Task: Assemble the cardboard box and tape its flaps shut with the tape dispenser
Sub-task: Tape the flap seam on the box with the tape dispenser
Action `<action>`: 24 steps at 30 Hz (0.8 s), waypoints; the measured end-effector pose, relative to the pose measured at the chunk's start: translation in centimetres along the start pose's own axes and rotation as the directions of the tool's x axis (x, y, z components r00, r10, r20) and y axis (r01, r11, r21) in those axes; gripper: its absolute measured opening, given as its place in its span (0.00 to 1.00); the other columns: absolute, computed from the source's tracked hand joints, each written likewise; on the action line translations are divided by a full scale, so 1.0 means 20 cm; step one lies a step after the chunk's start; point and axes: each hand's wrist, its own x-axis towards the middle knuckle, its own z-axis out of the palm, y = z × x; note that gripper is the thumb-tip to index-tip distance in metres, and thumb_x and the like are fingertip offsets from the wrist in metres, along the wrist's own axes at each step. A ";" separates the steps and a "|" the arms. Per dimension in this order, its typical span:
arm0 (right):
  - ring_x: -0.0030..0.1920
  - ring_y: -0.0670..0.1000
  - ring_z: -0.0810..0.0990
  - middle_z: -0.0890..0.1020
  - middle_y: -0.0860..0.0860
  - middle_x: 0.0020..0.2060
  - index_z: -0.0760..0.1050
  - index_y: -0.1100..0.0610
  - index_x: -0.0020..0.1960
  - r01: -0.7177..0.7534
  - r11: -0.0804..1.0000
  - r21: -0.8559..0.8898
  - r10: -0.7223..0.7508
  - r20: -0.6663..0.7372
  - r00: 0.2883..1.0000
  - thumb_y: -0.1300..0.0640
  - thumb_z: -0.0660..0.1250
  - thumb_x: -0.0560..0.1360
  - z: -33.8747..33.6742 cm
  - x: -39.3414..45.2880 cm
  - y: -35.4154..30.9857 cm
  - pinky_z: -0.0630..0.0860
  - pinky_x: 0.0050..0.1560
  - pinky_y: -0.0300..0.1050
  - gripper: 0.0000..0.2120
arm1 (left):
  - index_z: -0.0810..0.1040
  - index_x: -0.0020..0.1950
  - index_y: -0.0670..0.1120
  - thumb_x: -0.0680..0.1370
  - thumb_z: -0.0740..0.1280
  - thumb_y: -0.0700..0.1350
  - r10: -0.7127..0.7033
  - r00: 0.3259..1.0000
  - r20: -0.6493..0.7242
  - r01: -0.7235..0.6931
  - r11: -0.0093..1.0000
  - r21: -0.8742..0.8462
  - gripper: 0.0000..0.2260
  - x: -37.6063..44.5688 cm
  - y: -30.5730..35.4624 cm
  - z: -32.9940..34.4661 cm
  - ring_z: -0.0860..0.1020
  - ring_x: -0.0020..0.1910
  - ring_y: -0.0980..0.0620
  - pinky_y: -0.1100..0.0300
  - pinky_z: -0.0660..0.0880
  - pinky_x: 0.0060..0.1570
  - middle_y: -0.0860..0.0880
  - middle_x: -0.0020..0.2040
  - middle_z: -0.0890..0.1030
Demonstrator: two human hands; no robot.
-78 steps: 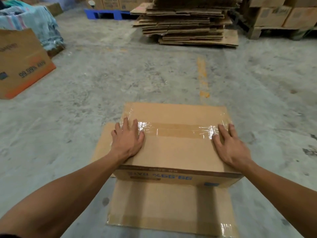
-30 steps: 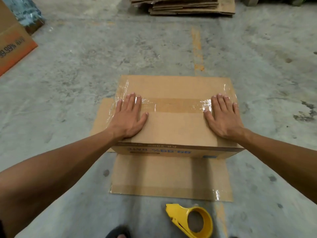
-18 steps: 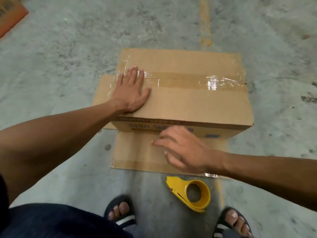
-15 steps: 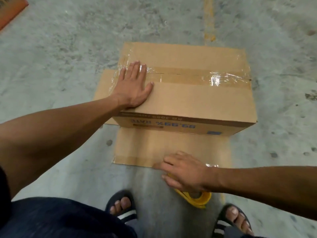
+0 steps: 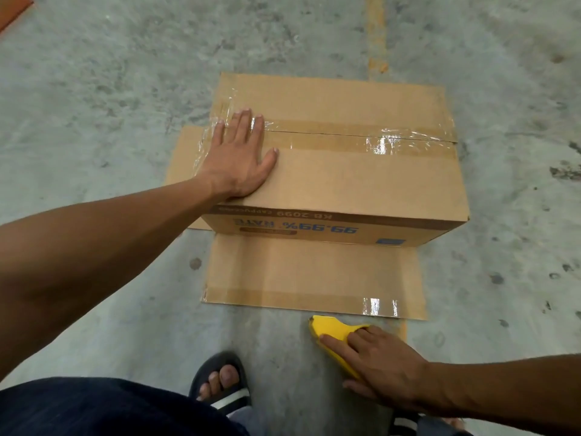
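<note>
The brown rectangular cardboard box [image 5: 339,171] sits on the grey concrete floor [image 5: 94,89], long axis running nine to three o'clock, its clear-taped seam [image 5: 345,136] parallel. The left hand [image 5: 239,158] lies flat, fingers straight toward twelve, on the box's nine o'clock end. At five o'clock, the right hand [image 5: 383,369] grips the yellow plastic tape dispenser [image 5: 330,332], whose tip points toward ten.

A worn grey concrete floor [image 5: 110,99], pitted and stained, carries a faded orange painted line [image 5: 375,36] running away from the camera. A cardboard box [image 5: 361,187] sits on it, printed side upside down, its lower flaps [image 5: 311,275] splayed flat on the concrete. Just beside the near flap lies a yellow tape dispenser [image 5: 330,330]. A sandalled foot [image 5: 220,380] stands nearby.
</note>
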 end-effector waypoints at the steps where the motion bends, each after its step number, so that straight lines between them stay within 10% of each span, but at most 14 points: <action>1: 0.35 0.49 0.79 0.81 0.47 0.38 0.66 0.54 0.71 -0.016 1.000 -0.007 0.016 0.016 1.000 0.34 0.69 0.64 0.01 0.00 0.00 0.77 0.38 0.39 0.42 | 0.44 0.80 0.46 0.79 0.41 0.64 0.000 1.000 -0.004 0.000 1.000 -0.002 0.35 0.00 0.00 0.00 0.41 0.79 0.49 0.46 0.40 0.76 0.44 0.80 0.44; 4: 0.46 0.57 0.82 0.82 0.56 0.50 0.44 0.52 0.80 -0.087 0.992 0.089 0.070 0.182 0.981 0.47 0.72 0.69 0.03 -0.01 0.00 0.80 0.43 0.47 0.50 | 0.44 0.80 0.46 0.79 0.41 0.64 0.008 1.000 -0.018 -0.008 1.000 -0.001 0.34 0.00 0.00 0.01 0.42 0.79 0.48 0.46 0.40 0.76 0.44 0.80 0.44; 8: 0.55 0.66 0.77 0.66 0.62 0.67 0.17 0.31 0.64 -0.281 0.885 0.371 0.107 0.425 0.899 0.63 0.61 0.76 -0.02 0.00 -0.01 0.73 0.49 0.53 0.53 | 0.44 0.80 0.45 0.79 0.41 0.64 0.018 1.000 -0.025 -0.018 1.000 0.013 0.35 -0.01 -0.01 0.00 0.42 0.79 0.48 0.46 0.40 0.76 0.44 0.80 0.44; 16: 0.65 0.50 0.73 0.73 0.47 0.68 0.58 0.45 0.76 -0.406 0.627 0.665 0.123 0.430 0.894 0.46 0.72 0.74 -0.47 0.31 0.19 0.70 0.64 0.40 0.36 | 0.44 0.80 0.46 0.79 0.41 0.64 0.039 0.999 -0.036 -0.039 0.999 0.018 0.34 -0.06 0.01 -0.01 0.42 0.79 0.49 0.47 0.39 0.76 0.45 0.80 0.45; 21: 0.41 0.61 0.80 0.79 0.67 0.48 0.66 0.44 0.71 -0.412 0.070 0.908 -0.142 0.418 0.897 0.65 0.70 0.76 -0.93 0.41 0.34 0.80 0.38 0.52 0.29 | 0.47 0.80 0.46 0.79 0.42 0.64 0.055 0.996 -0.066 -0.055 0.999 0.000 0.35 -0.10 0.03 0.02 0.44 0.79 0.50 0.48 0.40 0.76 0.47 0.81 0.47; 24: 0.36 0.52 0.82 0.81 0.60 0.53 0.71 0.46 0.69 -0.259 0.198 0.945 0.041 0.256 0.966 0.67 0.69 0.76 -1.19 0.46 0.48 0.80 0.31 0.44 0.27 | 0.48 0.80 0.46 0.76 0.41 0.65 0.064 0.996 -0.062 -0.062 0.997 0.037 0.38 -0.14 0.04 0.02 0.45 0.79 0.48 0.47 0.42 0.76 0.47 0.81 0.48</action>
